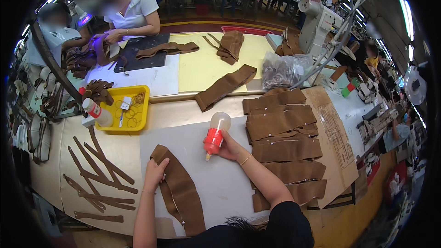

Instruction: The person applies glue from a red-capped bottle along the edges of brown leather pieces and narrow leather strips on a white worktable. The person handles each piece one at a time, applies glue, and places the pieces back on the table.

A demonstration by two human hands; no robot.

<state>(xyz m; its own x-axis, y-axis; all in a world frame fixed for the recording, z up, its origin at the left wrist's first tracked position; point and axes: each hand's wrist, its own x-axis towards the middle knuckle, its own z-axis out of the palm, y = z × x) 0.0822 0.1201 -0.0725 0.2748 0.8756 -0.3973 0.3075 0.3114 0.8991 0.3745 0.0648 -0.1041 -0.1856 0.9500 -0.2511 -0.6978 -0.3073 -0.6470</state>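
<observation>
My left hand (pixel 157 173) grips the left edge of a wide brown band (pixel 183 186), thumb on top, near its folded far end. The band curves toward me over a grey sheet (pixel 206 193), with a thin pale line along its inner edge. In my right hand (pixel 228 147) is a squeeze bottle (pixel 214 138), clear at its rounded end and red toward the nozzle. It is tipped nozzle-down above the sheet, apart from the band. Several similar wide brown bands (pixel 287 149) lie in an overlapping row to the right.
Narrow brown straps (pixel 98 174) spread across the left of the table. Behind them a yellow tray (pixel 146 110) holds rubber bands, beside a white bottle (pixel 97 112). Another brown band (pixel 225 87) crosses the far table's edge. A co-worker (pixel 131 11) handles brown pieces there. A sewing machine (pixel 319 25) stands far right.
</observation>
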